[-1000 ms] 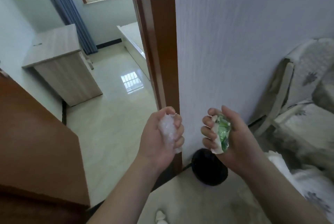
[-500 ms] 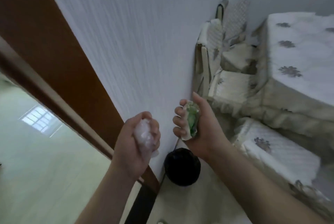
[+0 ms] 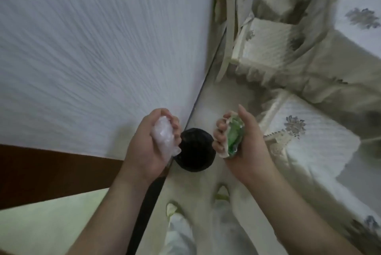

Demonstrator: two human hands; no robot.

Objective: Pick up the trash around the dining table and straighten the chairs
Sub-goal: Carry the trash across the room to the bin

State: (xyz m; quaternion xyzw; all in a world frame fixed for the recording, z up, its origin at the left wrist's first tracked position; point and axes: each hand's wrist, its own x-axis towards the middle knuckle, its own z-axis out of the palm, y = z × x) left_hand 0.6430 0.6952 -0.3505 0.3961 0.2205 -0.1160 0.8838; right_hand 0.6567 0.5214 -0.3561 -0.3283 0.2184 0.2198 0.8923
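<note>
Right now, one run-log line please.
left hand: grips clear plastic wad | right hand: grips green wrapper | black bin: below, between hands

Bare floor (image 3: 208, 98) strip to black bin (image 3: 195, 149), wall (image 3: 92, 48) left, covered chair (image 3: 313, 143) right

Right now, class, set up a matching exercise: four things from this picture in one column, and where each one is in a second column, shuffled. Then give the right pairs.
Things:
1. clear crumpled plastic
2. green and white wrapper
3. black bin
4. covered chair

Places:
A. on the floor at the foot of the wall
B. gripped in the right hand
C. gripped in the left hand
D. by the wall, beside the draped table

Pairs: 1-C, 2-B, 3-A, 4-D
</note>
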